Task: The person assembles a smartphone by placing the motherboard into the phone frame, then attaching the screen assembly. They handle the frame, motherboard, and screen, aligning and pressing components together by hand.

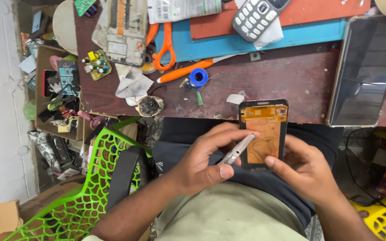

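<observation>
My right hand holds a black phone screen panel from below, its back facing up with an orange-brown flex layer showing. Its top edge lies near the front edge of the wooden workbench. My left hand grips silver tweezers, and their tips rest against the left side of the panel's back. Both hands hover over my lap, just in front of the bench.
On the bench lie a dark tablet, a grey keypad phone, orange scissors, an orange-handled tool, a blue solder spool and small circuit boards. A green lattice chair stands at my left beside cluttered boxes.
</observation>
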`<state>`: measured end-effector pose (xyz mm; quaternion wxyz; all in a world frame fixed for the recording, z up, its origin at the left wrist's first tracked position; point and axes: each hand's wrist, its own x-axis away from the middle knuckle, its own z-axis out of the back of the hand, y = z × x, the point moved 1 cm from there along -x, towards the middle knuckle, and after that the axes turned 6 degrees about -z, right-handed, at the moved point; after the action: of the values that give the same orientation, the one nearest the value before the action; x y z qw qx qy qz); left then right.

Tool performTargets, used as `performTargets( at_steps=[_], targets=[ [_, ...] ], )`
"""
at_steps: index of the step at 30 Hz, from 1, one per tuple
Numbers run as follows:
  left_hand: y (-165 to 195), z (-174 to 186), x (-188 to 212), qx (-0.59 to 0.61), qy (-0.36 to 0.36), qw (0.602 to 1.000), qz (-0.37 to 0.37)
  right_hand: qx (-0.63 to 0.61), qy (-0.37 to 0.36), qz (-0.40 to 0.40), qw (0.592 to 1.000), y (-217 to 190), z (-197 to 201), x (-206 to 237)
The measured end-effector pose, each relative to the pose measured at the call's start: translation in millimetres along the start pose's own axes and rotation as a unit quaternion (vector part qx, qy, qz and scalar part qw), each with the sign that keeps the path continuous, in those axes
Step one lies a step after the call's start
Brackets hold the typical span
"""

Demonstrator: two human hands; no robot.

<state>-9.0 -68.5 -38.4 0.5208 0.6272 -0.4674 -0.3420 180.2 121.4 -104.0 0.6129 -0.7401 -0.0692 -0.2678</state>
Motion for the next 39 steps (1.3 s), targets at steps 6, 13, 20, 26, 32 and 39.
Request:
performTargets(
  at_steps=[6, 13, 20, 26, 32, 39],
  targets=[
    [8, -8, -8, -0.143, -0.011, 0.988, -0.049, -0.221, -0.009, -0.032, 0.975, 10, -7, -3],
    [29, -20, -3, -0.519, -0.031, 0.82, -0.239, -0.134, 0.019, 0.003, 0.991, -5, -7, -2],
    [29, -20, -8, -0.604, -0.035, 0.761, -0.234, -0.136, 0.022, 0.002, 0.99, -3, -8, 6],
    [22, -22, -6, -0.495, 0.005, 0.849, -0.184, -0.157, 0.02, -0.008, 0.987, 4, -4, 10],
    [10, -17, 3, -0.145, 0.053, 0.987, -0.043, -0.253, -0.041, -0.018, 0.966, -10, -6, 6],
    [-10, -13, -2, 0.32, 0.116, 0.94, 0.024, -0.236, -0.018, 0.012, 0.972, -36, -13, 12]
  ],
)
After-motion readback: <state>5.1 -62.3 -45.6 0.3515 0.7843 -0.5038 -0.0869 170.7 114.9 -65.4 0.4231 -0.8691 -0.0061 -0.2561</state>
